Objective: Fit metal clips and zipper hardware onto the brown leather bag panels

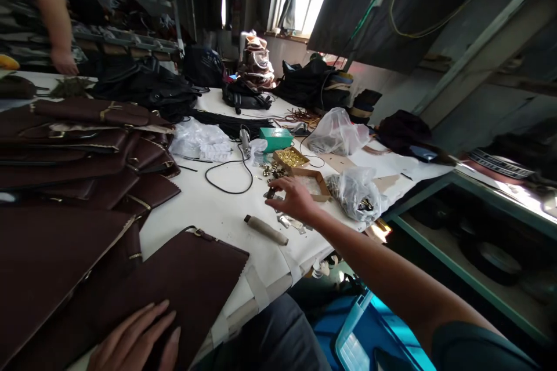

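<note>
My left hand (137, 336) lies with its fingers spread on a dark brown leather panel (187, 278) that has a zigzag-cut edge and a small strap with a buckle. Over the white table, my right hand (293, 198) is reached out, thumb and forefinger closed around a small dark piece (271, 192) whose kind I cannot make out. Loose metal fittings (272, 170) lie just beyond that hand, and flat silvery plates (290, 222) lie below it. A cardboard tray (324, 188) is directly behind the fingers. Nearer to me rests a wrapped, stick-like tool (266, 230).
Brown leather bags (78, 156) are stacked on the left. Beyond my right hand stand a box of brass-coloured pieces (290, 157), a green box (276, 139) and plastic bags (354, 191). A black cord (228, 192) loops on the table. A person (39, 17) stands far left.
</note>
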`<state>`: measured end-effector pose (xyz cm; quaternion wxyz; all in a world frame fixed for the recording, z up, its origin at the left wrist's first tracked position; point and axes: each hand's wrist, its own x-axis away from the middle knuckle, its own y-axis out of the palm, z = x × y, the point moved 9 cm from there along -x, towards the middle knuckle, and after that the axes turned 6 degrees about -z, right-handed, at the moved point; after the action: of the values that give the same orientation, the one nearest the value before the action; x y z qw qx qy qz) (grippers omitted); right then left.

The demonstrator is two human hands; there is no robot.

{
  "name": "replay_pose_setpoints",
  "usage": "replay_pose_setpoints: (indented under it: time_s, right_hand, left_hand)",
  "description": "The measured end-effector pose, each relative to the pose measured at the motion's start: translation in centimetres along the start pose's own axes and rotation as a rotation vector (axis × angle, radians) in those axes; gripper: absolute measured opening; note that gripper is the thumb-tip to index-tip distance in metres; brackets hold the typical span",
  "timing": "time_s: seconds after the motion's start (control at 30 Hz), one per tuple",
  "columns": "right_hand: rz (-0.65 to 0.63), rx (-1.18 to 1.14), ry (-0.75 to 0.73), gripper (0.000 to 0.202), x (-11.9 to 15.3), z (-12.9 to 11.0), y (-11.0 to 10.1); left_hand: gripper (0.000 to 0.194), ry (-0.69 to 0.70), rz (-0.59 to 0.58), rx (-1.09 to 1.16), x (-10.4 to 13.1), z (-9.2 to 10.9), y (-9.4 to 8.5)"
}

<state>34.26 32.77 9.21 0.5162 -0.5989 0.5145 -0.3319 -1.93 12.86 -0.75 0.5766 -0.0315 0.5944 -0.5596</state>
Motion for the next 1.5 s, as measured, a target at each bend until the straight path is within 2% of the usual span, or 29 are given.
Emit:
replay_pose_setpoints:
  time_s: [0.1,0.2,0.27,0.37,0.43,0.5,0.63,0.73,0.83,1.03,1.33,1.4,1.5]
  right_hand:
    - [0.118,-0.487,-0.107,0.038,5.5,-8.0,1.0]
    - [0.124,-0.837,-0.143,0.035,10.3,-14.8,3.0]
    - [0.086,-0.981,-0.135,0.036,12.6,-18.1,4.5]
    - [0.010,-1.131,-0.086,0.036,15.1,-20.8,6.3]
    - [-0.042,-1.237,-0.048,0.039,16.4,-21.5,7.2]
    - [-0.096,-1.334,-0.034,0.042,17.4,-21.7,7.6]
    - [-0.234,-1.551,-0.031,0.044,18.7,-22.0,7.6]
    - [-0.276,-1.625,-0.010,0.036,19.0,-21.9,7.1]
    - [-0.283,-1.680,0.005,0.033,19.2,-22.0,6.8]
    - [-0.311,-1.865,0.093,0.039,19.5,-22.9,8.2]
    - [-0.319,-1.989,0.210,0.036,19.6,-22.9,10.0]
    - [-0.340,-2.039,0.259,0.033,19.7,-22.7,10.4]
    - [-0.453,-2.157,0.356,0.030,19.9,-22.7,11.1]
  left_hand:
    - [0.034,-0.229,-0.033,0.052,-1.5,1.9,-3.0]
    - [0.053,-0.309,-0.007,0.149,-2.7,5.5,-5.2]
    - [0.057,-0.366,-0.028,0.213,-3.1,7.1,-5.6]
    - [0.045,-0.407,-0.011,0.268,-2.8,8.4,-6.5]
    - [0.032,-0.465,-0.003,0.316,-2.1,8.6,-6.9]
    - [0.025,-0.591,0.001,0.423,-0.9,8.2,-7.0]
    - [0.038,-0.915,0.045,0.826,1.5,7.4,-5.7]
    - [0.046,-1.041,0.067,0.971,2.3,7.5,-5.0]
    - [0.047,-1.064,0.122,0.999,2.1,7.5,-5.2]
    - [0.043,-1.135,0.231,1.040,1.3,7.6,-5.5]
    - [0.033,-1.098,0.186,1.102,0.1,8.0,-5.2]
    - [0.034,-1.083,0.163,1.047,0.2,7.9,-5.2]
    - [0.034,-1.024,0.138,0.859,-0.2,7.5,-6.0]
